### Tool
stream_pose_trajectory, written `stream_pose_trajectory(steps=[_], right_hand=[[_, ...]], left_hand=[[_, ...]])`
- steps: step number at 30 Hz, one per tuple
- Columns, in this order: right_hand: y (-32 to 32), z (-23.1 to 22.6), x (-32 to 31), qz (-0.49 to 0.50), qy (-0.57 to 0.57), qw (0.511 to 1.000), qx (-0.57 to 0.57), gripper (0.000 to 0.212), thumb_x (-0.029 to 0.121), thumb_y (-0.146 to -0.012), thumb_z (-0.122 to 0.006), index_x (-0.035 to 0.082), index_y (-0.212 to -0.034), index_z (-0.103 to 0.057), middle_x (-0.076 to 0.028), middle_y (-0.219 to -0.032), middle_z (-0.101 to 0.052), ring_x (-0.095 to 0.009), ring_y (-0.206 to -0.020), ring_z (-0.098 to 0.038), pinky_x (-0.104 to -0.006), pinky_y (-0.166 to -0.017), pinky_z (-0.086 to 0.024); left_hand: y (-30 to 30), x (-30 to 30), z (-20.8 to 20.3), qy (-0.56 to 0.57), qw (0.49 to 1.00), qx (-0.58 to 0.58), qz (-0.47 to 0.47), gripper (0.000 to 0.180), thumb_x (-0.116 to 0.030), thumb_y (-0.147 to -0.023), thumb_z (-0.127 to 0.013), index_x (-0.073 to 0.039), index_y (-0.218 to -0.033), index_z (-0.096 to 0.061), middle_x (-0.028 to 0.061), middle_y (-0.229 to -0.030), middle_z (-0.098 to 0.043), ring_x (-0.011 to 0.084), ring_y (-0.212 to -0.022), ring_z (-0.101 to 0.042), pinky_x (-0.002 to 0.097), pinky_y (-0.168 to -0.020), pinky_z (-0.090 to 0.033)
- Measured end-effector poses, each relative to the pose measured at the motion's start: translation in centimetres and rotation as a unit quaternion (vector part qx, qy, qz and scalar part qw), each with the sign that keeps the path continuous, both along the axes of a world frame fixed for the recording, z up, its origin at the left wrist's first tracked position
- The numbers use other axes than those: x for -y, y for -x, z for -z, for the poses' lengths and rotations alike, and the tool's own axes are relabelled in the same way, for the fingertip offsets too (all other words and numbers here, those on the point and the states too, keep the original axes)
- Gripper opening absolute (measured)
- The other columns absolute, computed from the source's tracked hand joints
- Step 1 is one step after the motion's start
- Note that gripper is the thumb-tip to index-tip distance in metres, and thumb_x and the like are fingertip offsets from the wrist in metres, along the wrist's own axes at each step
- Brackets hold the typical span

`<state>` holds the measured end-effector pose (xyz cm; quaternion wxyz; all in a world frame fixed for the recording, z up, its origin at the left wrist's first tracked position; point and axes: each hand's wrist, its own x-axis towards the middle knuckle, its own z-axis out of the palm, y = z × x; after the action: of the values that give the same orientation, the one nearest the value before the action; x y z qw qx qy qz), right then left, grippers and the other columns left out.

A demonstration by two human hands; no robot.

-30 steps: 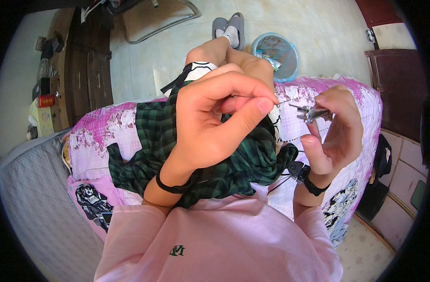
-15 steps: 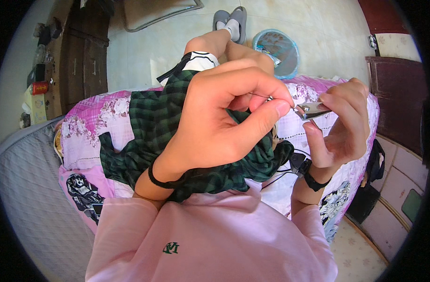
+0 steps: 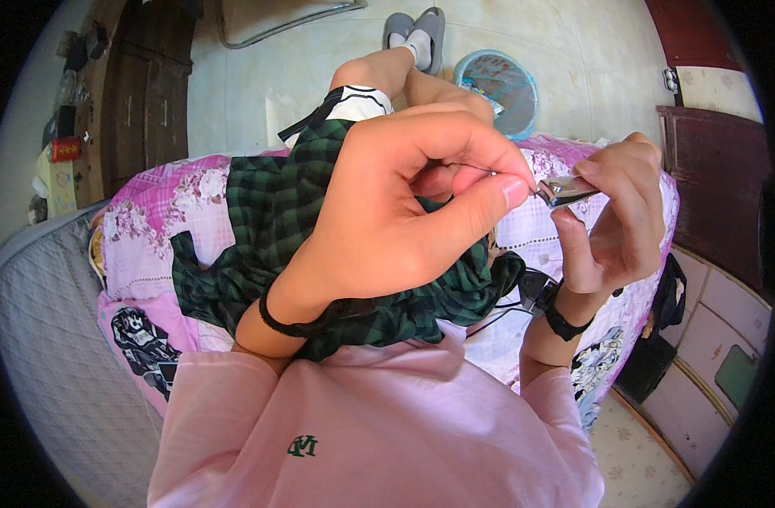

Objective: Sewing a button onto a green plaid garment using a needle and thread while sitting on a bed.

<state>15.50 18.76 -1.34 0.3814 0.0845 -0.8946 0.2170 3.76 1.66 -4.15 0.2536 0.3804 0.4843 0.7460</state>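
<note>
The right hand point(image 3: 612, 220) pinches a small silver metal nail clipper point(image 3: 565, 191) between its thumb below and its curled fingers above, holding it up in front of the person's chest, over the lap. The clipper's long axis runs nearly level across the view, tilted slightly so that its cutting end points left and a little downward, toward the left hand point(image 3: 404, 212); its lever end is buried in the right hand's grip. The left hand is curled into a loose fist, fingers folded inward, and the tip of its lowest finger point(image 3: 510, 190) touches the clipper's cutting end. Both wrists carry a black band. Under the hands lies a dark green checked fabric point(image 3: 269, 220) across the person's lap, on a bed with a pink flowered sheet point(image 3: 150, 229). Beyond the knees, a round pale blue basket point(image 3: 502, 85) stands on the tiled floor point(image 3: 565, 51) beside a grey slipper point(image 3: 417, 34).
</note>
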Motion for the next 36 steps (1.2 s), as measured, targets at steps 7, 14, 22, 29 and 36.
stream_pose_trajectory(steps=[7, 14, 22, 29, 36], right_hand=[[0.26, 0.05, -0.19, -0.02, -0.006, 1.0, -0.003, 0.036, 0.025, -0.064, -0.076, -0.002, -0.087, -0.067, -0.009, -0.074, -0.062, -0.024, -0.066, -0.055, -0.0372, -0.067, -0.037], [0.2, 0.19, 0.21, -0.008, 0.016, 1.0, 0.003, 0.034, 0.024, -0.065, -0.077, -0.002, -0.084, -0.067, -0.009, -0.072, -0.062, -0.024, -0.065, -0.054, -0.0375, -0.067, -0.037], [0.13, 0.67, 0.15, -0.01, 0.02, 1.0, -0.009, 0.031, 0.02, -0.064, -0.076, -0.003, -0.082, -0.067, -0.009, -0.071, -0.062, -0.024, -0.063, -0.053, -0.0378, -0.067, -0.038], [0.15, 0.83, 0.1, -0.01, 0.03, 0.999, -0.014, 0.03, 0.017, -0.063, -0.075, -0.004, -0.082, -0.067, -0.009, -0.071, -0.062, -0.024, -0.063, -0.053, -0.0375, -0.066, -0.038], [0.27, 0.7, 0.19, -0.013, 0.024, 0.999, -0.017, 0.03, 0.017, -0.062, -0.075, -0.004, -0.083, -0.067, -0.009, -0.071, -0.061, -0.023, -0.062, -0.053, -0.0371, -0.065, -0.037]], left_hand=[[-0.06, -0.01, -0.02, 0.004, 1.0, 0.024, 0.001, 0.005, 0.005, -0.082, -0.066, 0.002, -0.085, -0.067, -0.0041, -0.069, -0.045, 0.0022, -0.058, -0.036, 0.0201, -0.051, -0.026], [0.05, -0.01, 0.14, 0.001, 1.0, 0.014, 0.004, 0.005, 0.005, -0.081, -0.067, 0.001, -0.085, -0.067, -0.0046, -0.067, -0.043, 0.0029, -0.058, -0.033, 0.0207, -0.051, -0.026], [-0.09, 0.06, 0.24, -0.004, 1.0, 0.02, 0.002, 0.006, 0.006, -0.081, -0.066, 0.001, -0.085, -0.066, -0.0041, -0.068, -0.044, 0.0029, -0.057, -0.034, 0.0205, -0.051, -0.026], [-0.2, 0.26, -0.28, 0.01, 0.999, 0.043, 0.011, 0.005, 0.006, -0.083, -0.065, 0.003, -0.086, -0.066, -0.0027, -0.07, -0.049, 0.0017, -0.057, -0.039, 0.019, -0.05, -0.029], [-0.26, 0.54, -0.48, 0.051, 0.995, 0.086, 0.019, 0.007, 0.0, -0.084, -0.068, 0.004, -0.09, -0.069, -0.0027, -0.074, -0.053, 0.0022, -0.065, -0.041, 0.017, -0.059, -0.03]])
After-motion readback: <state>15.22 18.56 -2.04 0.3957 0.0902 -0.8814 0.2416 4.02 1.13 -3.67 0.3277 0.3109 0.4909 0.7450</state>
